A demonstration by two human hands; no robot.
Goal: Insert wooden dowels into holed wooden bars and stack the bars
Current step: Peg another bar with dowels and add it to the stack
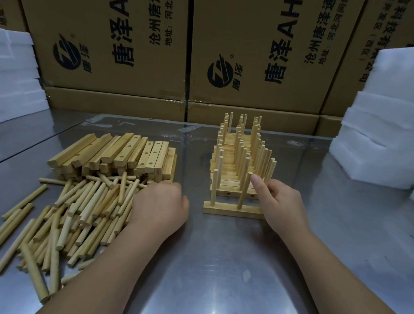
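Note:
A loose heap of wooden dowels (81, 212) lies at the left of the metal table. Behind it sits a pile of holed wooden bars (119, 154). My left hand (159, 207) rests on the right edge of the dowel heap with fingers curled down among the dowels; what it grips is hidden. To the right, one bar (224, 210) lies flat with two dowels upright in it. My right hand (280, 205) touches the right end of that bar, thumb beside the right dowel (245, 189). Behind stands a stack of finished bars with dowels (240, 154).
The work surface is a shiny steel table (218, 266). Printed cardboard boxes (232, 49) form a wall at the back. White foam blocks are stacked at the far left (12, 77) and at the right (392, 119).

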